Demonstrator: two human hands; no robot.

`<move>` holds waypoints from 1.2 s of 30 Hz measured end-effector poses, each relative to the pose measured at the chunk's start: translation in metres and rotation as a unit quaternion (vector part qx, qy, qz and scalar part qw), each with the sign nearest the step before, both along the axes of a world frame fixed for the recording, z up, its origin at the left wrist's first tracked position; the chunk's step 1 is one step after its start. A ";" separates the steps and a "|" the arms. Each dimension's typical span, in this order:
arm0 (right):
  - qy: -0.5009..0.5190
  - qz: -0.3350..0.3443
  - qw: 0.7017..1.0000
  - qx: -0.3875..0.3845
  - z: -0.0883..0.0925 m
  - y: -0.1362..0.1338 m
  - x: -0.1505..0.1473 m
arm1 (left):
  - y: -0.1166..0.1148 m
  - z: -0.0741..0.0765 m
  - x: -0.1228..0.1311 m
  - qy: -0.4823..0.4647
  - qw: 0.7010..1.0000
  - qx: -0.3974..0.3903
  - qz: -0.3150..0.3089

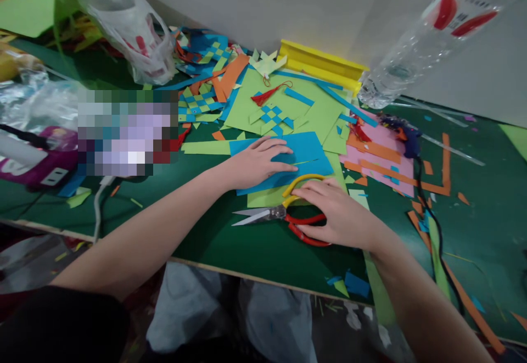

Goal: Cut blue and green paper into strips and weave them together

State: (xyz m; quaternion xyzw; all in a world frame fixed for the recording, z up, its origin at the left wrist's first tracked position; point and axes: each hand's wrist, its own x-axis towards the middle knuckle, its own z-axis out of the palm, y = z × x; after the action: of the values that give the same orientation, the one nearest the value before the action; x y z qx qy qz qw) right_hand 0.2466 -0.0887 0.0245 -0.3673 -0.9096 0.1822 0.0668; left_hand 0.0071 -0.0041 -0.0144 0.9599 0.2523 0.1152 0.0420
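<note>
My left hand point(259, 160) lies with spread fingers on a sheet of blue paper point(307, 146), which has a narrow slit toward its right side. Green paper point(267, 197) shows from beneath the blue sheet. In my right hand point(335, 212) is a pair of scissors point(282, 212) with red and yellow handles. Their blades point left over the green table, slightly parted, just below the papers and cutting nothing. Behind the blue sheet sits a woven blue-and-green paper piece point(272, 117), near a red tassel point(269, 95).
A yellow tray-like piece point(321, 63) stands against the wall beside a plastic bottle point(395, 72). Orange strips point(387, 173) and pink paper point(379, 154) lie at right, near a black cable point(438, 236). A bagged cup point(132, 33) and a purple box point(45, 160) are at left.
</note>
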 end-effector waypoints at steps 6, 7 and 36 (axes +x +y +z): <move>0.047 -0.071 0.996 0.014 0.006 0.010 0.045 | 0.006 0.006 -0.008 -0.021 0.998 0.027 0.050; 0.061 -0.093 0.993 0.026 0.006 0.013 0.054 | 0.008 0.007 -0.010 -0.023 0.997 0.033 0.063; -0.045 -0.411 0.892 0.183 -0.024 0.034 0.089 | -0.008 0.023 -0.013 0.014 0.999 0.031 0.005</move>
State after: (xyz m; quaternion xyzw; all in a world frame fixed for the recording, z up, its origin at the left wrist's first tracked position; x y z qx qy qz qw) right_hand 0.3356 -0.0543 0.0000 -0.6973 -0.6970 -0.0481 0.1603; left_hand -0.0058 -0.0118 0.0089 0.9609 0.2538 0.1102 0.0078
